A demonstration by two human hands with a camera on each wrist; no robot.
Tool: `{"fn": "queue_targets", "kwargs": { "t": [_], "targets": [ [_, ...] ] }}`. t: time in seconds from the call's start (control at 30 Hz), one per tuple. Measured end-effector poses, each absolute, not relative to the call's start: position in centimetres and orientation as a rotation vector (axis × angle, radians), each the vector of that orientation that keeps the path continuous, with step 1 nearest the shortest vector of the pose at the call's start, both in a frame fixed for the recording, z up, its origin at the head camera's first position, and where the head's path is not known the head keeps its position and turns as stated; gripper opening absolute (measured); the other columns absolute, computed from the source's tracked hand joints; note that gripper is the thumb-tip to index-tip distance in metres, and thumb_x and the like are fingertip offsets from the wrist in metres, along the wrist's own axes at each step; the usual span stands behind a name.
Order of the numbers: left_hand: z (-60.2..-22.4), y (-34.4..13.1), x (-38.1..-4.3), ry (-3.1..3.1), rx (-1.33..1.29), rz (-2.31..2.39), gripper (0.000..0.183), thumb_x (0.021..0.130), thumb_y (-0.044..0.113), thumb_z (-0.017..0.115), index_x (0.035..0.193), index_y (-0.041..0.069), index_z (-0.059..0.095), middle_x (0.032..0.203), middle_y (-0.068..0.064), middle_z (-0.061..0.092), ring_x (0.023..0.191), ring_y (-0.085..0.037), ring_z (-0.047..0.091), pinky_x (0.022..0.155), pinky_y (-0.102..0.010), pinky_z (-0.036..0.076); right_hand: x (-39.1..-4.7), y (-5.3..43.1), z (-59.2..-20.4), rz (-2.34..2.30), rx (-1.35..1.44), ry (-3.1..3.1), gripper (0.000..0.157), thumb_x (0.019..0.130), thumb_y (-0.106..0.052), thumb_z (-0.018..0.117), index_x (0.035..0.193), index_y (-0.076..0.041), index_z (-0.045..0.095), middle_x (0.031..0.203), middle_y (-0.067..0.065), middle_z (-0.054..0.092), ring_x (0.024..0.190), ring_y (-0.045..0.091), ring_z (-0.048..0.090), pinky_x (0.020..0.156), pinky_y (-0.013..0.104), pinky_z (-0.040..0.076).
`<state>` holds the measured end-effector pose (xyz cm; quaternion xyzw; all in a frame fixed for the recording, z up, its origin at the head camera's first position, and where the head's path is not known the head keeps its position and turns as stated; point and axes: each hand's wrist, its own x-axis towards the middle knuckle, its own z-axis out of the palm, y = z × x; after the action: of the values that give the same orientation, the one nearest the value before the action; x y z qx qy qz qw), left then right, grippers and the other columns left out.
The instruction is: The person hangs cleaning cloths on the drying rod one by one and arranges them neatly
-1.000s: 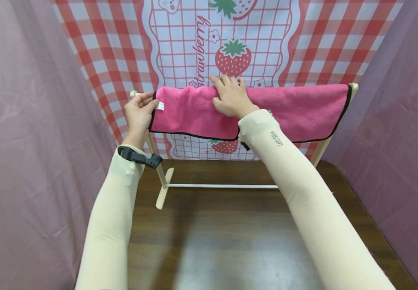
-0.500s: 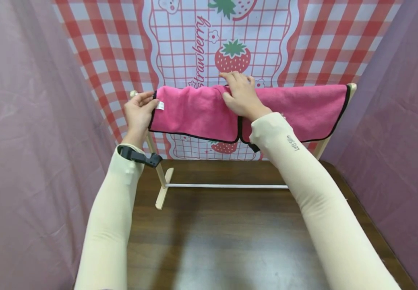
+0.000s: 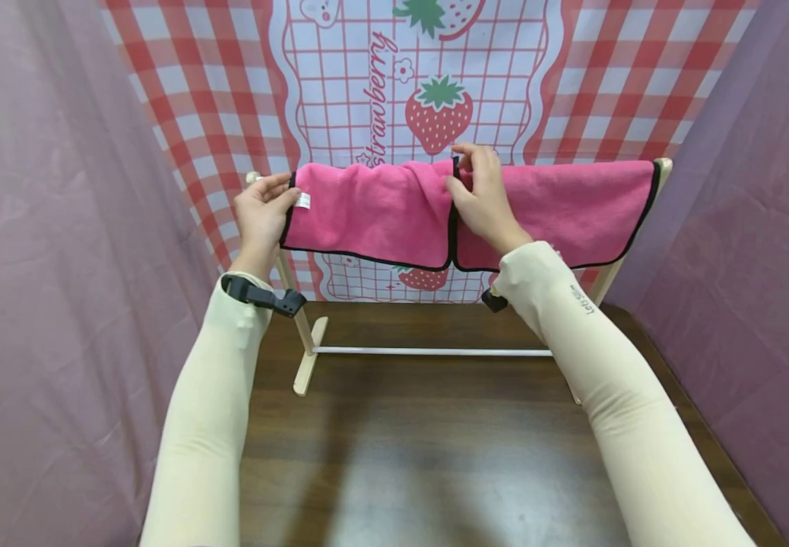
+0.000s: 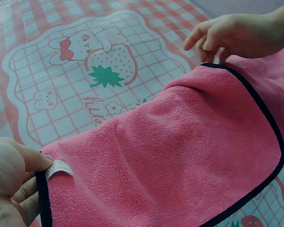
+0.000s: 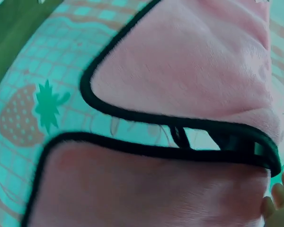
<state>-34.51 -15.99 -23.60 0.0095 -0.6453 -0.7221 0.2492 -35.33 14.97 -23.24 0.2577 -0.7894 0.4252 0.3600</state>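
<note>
Two pink fleece towels with black trim hang side by side over a rack. My left hand [image 3: 261,216] pinches the outer edge of the left towel [image 3: 374,213], thumb beside its small white label [image 4: 60,169]. At the gap between the towels is my right hand [image 3: 486,194], its fingers loosely bent near the top of the left towel's inner edge. In the right wrist view only the fingertips [image 5: 278,194] show, beside the right towel [image 5: 156,194]. That towel's fabric hangs smooth, while the left one is creased along its top near the inner corner.
The rack has wooden posts [image 3: 288,277], a wooden foot [image 3: 311,357] and a white lower bar [image 3: 429,351], standing on a brown wooden table [image 3: 394,441]. Behind it hangs a red checked strawberry cloth [image 3: 340,68]. Pink drapes [image 3: 59,266] border both sides.
My right hand has slid right along the left towel's top to its inner edge, and the gap between the towels has come into view. The left hand has stayed in place.
</note>
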Motion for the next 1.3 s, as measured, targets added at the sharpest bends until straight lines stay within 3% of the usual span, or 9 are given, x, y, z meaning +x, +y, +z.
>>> {"fn": "queue_targets", "kwargs": {
  "t": [0.3, 0.57, 0.77, 0.97, 1.3],
  "targets": [
    [-23.6, -16.1, -34.3, -1.777, 0.046, -1.967, 0.031, 0.086, -0.002, 0.073, 0.117, -0.002, 0.07, 0.085, 0.003, 0.066, 0.084, -0.009, 0.062, 0.081, -0.025, 0.054, -34.2, 15.6, -27.1, 1.285, 0.576, -1.945, 0.044, 0.085, -0.002, 0.062, 0.127, 0.007, 0.053, 0.104, 0.018, 0.048, 0.089, 0.017, 0.046, 0.074, 0.022, 0.041],
    [-23.6, -16.3, -34.2, -1.78, 0.052, -1.976, 0.031, 0.086, -0.003, 0.073, 0.117, -0.001, 0.071, 0.084, 0.003, 0.067, 0.084, -0.009, 0.063, 0.083, -0.026, 0.055, -33.1, 15.1, -29.7, 1.436, 0.518, -2.016, 0.043, 0.091, -0.003, 0.065, 0.13, 0.008, 0.049, 0.109, 0.022, 0.051, 0.092, 0.021, 0.05, 0.075, 0.021, 0.042],
    [-23.8, -16.4, -34.3, -1.767, 0.018, -1.974, 0.031, 0.086, -0.005, 0.072, 0.117, -0.005, 0.07, 0.08, 0.005, 0.066, 0.08, -0.008, 0.062, 0.078, -0.023, 0.054, -33.2, 14.8, -31.3, 1.484, 0.449, -2.038, 0.036, 0.094, -0.007, 0.066, 0.126, 0.007, 0.055, 0.108, 0.022, 0.061, 0.089, 0.012, 0.055, 0.076, 0.019, 0.046],
    [-23.8, -16.6, -34.4, -1.75, 0.0, -1.996, 0.031, 0.085, -0.007, 0.071, 0.116, -0.006, 0.069, 0.078, 0.006, 0.066, 0.08, -0.007, 0.062, 0.079, -0.022, 0.054, -33.2, 14.7, -31.1, 1.459, 0.385, -1.977, 0.022, 0.093, -0.007, 0.068, 0.111, 0.006, 0.069, 0.101, 0.02, 0.07, 0.079, 0.005, 0.06, 0.07, 0.017, 0.049],
    [-23.6, -17.2, -34.5, -1.66, 0.021, -2.065, 0.028, 0.085, -0.009, 0.071, 0.113, -0.006, 0.071, 0.074, 0.005, 0.065, 0.074, -0.007, 0.061, 0.07, -0.018, 0.053, -33.2, 14.8, -28.0, 1.504, 0.372, -1.943, 0.021, 0.092, -0.009, 0.072, 0.108, 0.003, 0.074, 0.099, 0.021, 0.072, 0.075, 0.003, 0.059, 0.069, 0.017, 0.047]
  ]
}}
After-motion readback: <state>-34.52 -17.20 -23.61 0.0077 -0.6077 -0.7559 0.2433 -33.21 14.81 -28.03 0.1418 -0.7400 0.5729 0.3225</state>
